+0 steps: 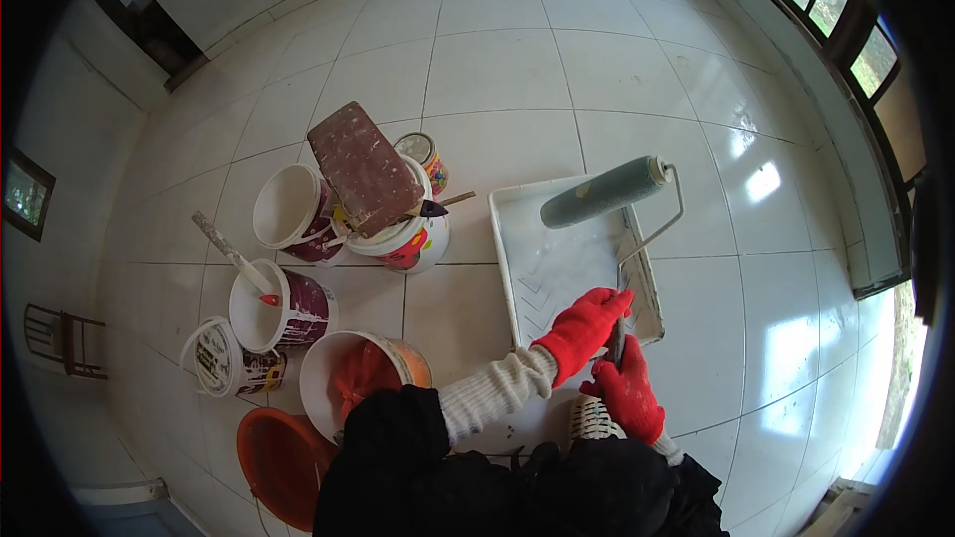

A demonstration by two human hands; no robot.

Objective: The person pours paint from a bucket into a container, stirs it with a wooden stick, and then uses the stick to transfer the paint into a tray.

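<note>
A paint roller [602, 194] with a grey-green sleeve is raised over the paint tray [649, 288], its wire frame running back to the handle. My left hand [585, 331], in a red glove, closes around the upper part of that handle. Just below it, my right hand [631, 400], gloved in red too, grips the lower part. Whitish paint coats the floor of the tray, where a ribbed chevron pattern shows. The sleeve does not appear to touch the paint, though its exact height is hard to judge.
To the left stand several paint buckets, including one with a paint-smeared stick [235, 257] and one holding red cloth or plastic [360, 378]. A brown board [364, 167] lies across a white bucket [430, 244]. An orange basin [269, 467] sits nearest me, a chair [62, 340] far left.
</note>
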